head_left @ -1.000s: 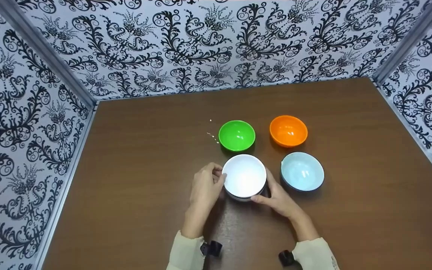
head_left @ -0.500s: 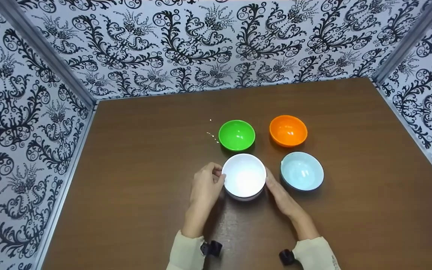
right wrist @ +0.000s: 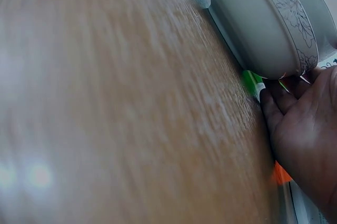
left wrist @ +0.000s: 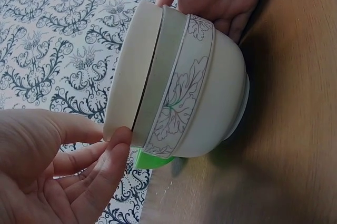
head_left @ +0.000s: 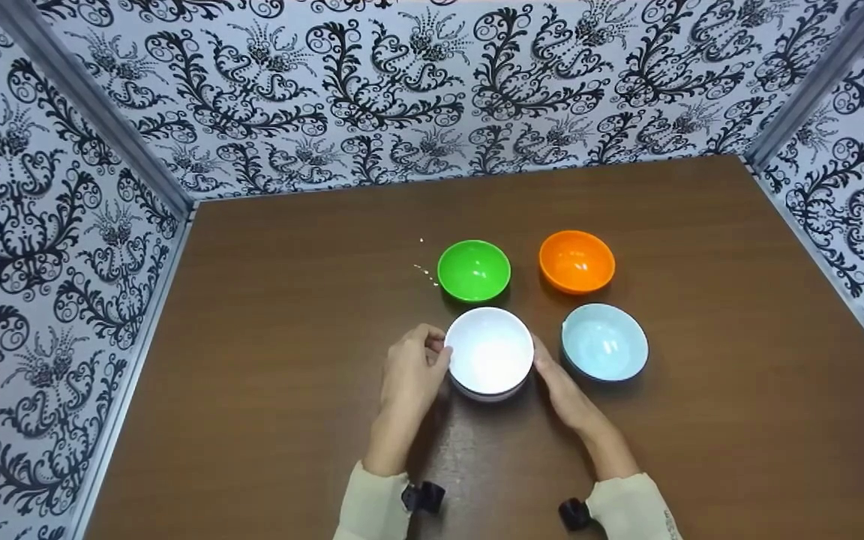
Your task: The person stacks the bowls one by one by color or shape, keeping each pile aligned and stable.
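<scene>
On the brown table (head_left: pixel 289 315), just left of the pile of bowls (left wrist: pixel 176 87): left hand (head_left: pixel 412 369), with thumb and fingertips pinched on the rim of the white bowl (head_left: pixel 490 351). Next, just behind the pile: green bowl (head_left: pixel 474 271), shiny inside. Right in front of that: the white bowl, on top of the pile, with its round mouth facing up. Under it: grey-green band (left wrist: pixel 160 76), then patterned bowl (left wrist: pixel 224 87) with leaves drawn round its side. Hard to tell if made of two bowls or three. Looks smooth, hard and stiff, so not likely to bend. Maybe china, so perhaps a bit heavy all together and easy to chip if dropped. Could be slippery too. Best to hold the white bowl by the rim on both sides, and the whole pile low down, round its fat belly. Then, at the pile's right side: right hand (head_left: pixel 563 386), laid against the bowls, with some fingers hidden. Cannot tell if curled round or only resting there. Farther right and back: orange bowl (head_left: pixel 577 262), apart from the pile. Last: light blue bowl (head_left: pixel 604 343), near the right hand.
</scene>
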Motion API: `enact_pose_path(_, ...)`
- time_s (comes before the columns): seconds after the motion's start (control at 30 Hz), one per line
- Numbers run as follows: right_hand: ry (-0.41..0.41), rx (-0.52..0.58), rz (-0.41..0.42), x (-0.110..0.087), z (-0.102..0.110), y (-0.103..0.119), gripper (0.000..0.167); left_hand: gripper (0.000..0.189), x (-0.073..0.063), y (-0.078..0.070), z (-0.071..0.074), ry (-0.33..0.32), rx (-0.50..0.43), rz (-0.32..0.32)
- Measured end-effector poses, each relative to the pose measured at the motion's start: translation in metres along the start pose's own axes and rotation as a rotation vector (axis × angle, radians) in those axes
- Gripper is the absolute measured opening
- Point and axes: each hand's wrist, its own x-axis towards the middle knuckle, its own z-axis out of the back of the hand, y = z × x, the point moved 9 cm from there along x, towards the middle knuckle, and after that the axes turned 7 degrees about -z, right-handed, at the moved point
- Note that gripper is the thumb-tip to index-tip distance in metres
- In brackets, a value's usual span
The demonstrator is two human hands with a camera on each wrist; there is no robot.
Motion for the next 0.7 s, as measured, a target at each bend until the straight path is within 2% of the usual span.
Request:
enact_pose_path(0.37,-0.012,-0.001,-0.024,0.0005,0.0013,-0.0035,0.055,0.011,-0.0012,-0.0052,0.0036,-0.043,-0.023,-0.053)
enact_pose_path(0.7,-0.014,-0.009,-0.023,0.0003,0.0012,-0.0033,0.056,0.012,-0.0008,-0.0062,0.0044,-0.032,-0.030,-0.052)
